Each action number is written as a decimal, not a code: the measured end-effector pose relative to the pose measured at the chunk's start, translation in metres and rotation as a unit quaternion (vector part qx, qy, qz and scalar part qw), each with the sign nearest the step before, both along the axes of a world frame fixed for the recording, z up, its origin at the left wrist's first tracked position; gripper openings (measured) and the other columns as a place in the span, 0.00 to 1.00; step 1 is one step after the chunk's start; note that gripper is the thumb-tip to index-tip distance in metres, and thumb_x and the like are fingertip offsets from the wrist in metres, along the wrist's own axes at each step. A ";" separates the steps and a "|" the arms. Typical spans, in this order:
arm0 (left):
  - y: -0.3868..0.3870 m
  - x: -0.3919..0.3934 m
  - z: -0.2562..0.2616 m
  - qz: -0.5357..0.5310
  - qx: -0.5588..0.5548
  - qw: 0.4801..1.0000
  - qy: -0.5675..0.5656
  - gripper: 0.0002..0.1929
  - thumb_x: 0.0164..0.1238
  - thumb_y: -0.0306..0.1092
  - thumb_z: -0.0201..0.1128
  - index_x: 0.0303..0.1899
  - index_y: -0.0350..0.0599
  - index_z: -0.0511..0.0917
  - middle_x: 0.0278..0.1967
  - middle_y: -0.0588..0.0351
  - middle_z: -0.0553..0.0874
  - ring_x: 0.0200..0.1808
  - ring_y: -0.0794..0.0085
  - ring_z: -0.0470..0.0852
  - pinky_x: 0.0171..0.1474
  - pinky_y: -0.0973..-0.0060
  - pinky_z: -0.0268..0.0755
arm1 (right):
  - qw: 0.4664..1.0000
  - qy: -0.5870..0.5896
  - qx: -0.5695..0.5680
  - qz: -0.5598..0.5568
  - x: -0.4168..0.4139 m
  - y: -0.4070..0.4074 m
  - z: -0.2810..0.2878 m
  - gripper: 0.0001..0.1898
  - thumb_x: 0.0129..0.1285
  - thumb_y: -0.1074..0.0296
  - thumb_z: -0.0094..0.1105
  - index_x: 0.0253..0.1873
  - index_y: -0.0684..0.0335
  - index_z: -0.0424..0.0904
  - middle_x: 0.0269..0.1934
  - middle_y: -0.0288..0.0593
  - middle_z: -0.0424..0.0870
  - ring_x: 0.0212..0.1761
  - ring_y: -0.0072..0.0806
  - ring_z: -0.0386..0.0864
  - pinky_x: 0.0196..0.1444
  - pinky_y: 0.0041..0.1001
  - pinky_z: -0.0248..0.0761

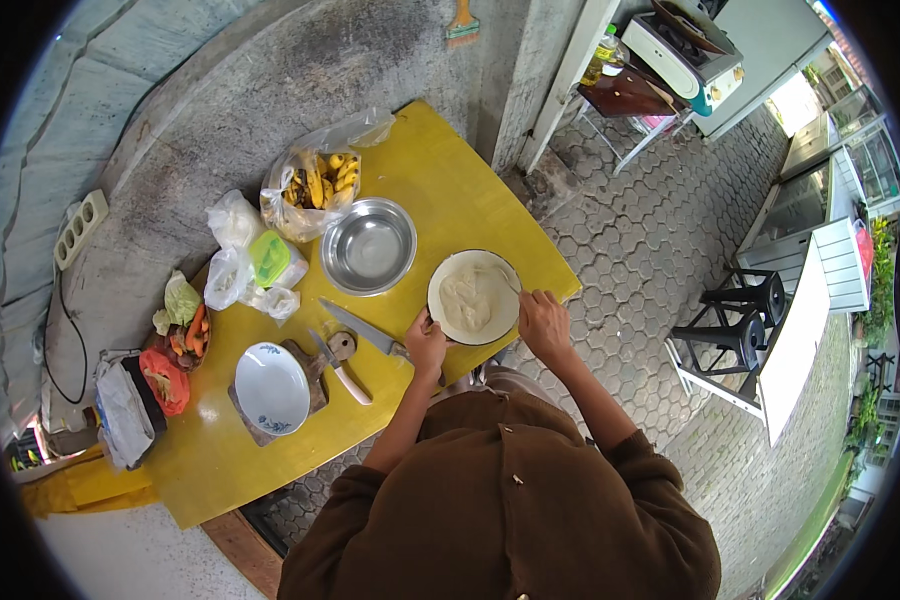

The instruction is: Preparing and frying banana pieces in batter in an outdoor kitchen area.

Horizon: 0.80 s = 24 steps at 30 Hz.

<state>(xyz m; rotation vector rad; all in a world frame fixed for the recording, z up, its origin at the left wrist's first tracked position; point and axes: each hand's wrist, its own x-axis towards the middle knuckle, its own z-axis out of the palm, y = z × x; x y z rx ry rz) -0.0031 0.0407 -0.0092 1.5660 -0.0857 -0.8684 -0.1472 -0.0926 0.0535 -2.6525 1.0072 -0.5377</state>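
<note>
A white enamel bowl with a dark rim [510, 330] stands near the corner of the yellow table, holding pale, thick batter [466, 300]. My left hand [426, 343] grips the bowl's rim on its left side. In my right hand [544, 322] is the handle of a metal spoon [506, 277], whose far end reaches into the bowl. Just left of my left hand lies a large kitchen knife [360, 326], its handle partly hidden by that hand. An empty stainless steel basin [369, 246] sits beyond the bowl, up and to the left.
On the yellow table [465, 180] are bananas in a plastic bag [319, 180], a green-lidded container [270, 259], a small knife [341, 369], and an oval white dish [271, 388] on a wooden board [311, 375]. Vegetables [187, 322] lie farther left. A stove [682, 60] stands beyond the table.
</note>
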 end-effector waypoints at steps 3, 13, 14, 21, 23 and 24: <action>0.007 0.004 0.000 0.019 0.003 1.000 0.007 0.18 0.62 0.20 0.46 0.55 0.33 0.66 0.45 0.49 0.78 0.39 0.66 0.81 0.32 0.71 0.82 | 0.997 0.005 0.075 -0.028 -0.005 0.009 -0.007 0.03 0.52 0.72 0.52 0.29 0.64 0.75 0.25 0.47 0.76 0.27 0.42 0.76 0.27 0.38 0.68; 0.006 0.008 -0.008 0.064 -0.004 0.998 0.007 0.18 0.62 0.21 0.47 0.55 0.31 0.66 0.46 0.48 0.77 0.40 0.66 0.81 0.33 0.70 0.82 | 0.996 -0.077 0.038 -0.013 0.005 0.020 0.008 0.03 0.55 0.72 0.55 0.33 0.63 0.77 0.24 0.46 0.76 0.26 0.41 0.75 0.26 0.36 0.67; 0.005 0.009 -0.010 0.072 -0.005 0.997 0.007 0.18 0.62 0.21 0.47 0.55 0.31 0.66 0.46 0.48 0.77 0.40 0.66 0.81 0.33 0.70 0.82 | 0.995 -0.084 0.046 -0.002 0.008 0.019 0.012 0.03 0.55 0.72 0.55 0.33 0.63 0.77 0.24 0.45 0.75 0.27 0.41 0.75 0.26 0.36 0.66; -0.008 0.017 -0.008 0.136 -0.012 0.991 -0.012 0.17 0.62 0.22 0.48 0.54 0.32 0.68 0.47 0.48 0.77 0.40 0.65 0.81 0.32 0.70 0.82 | 0.989 -0.115 0.090 0.010 0.020 -0.006 -0.017 0.04 0.58 0.70 0.55 0.33 0.63 0.77 0.24 0.47 0.77 0.24 0.41 0.75 0.25 0.35 0.66; -0.008 0.021 -0.002 0.156 -0.029 0.987 0.026 0.17 0.63 0.22 0.49 0.54 0.32 0.68 0.47 0.48 0.76 0.40 0.65 0.81 0.33 0.69 0.82 | 0.986 -0.122 0.111 0.009 0.022 -0.018 -0.027 0.05 0.58 0.69 0.55 0.33 0.64 0.77 0.23 0.47 0.76 0.22 0.41 0.74 0.25 0.34 0.66; -0.005 0.024 -0.003 0.138 -0.037 0.989 0.044 0.17 0.63 0.23 0.49 0.54 0.32 0.67 0.48 0.48 0.76 0.41 0.65 0.80 0.35 0.68 0.82 | 0.983 -0.130 0.127 -0.002 0.025 -0.024 -0.029 0.06 0.59 0.67 0.55 0.34 0.64 0.76 0.22 0.48 0.76 0.20 0.40 0.73 0.24 0.34 0.66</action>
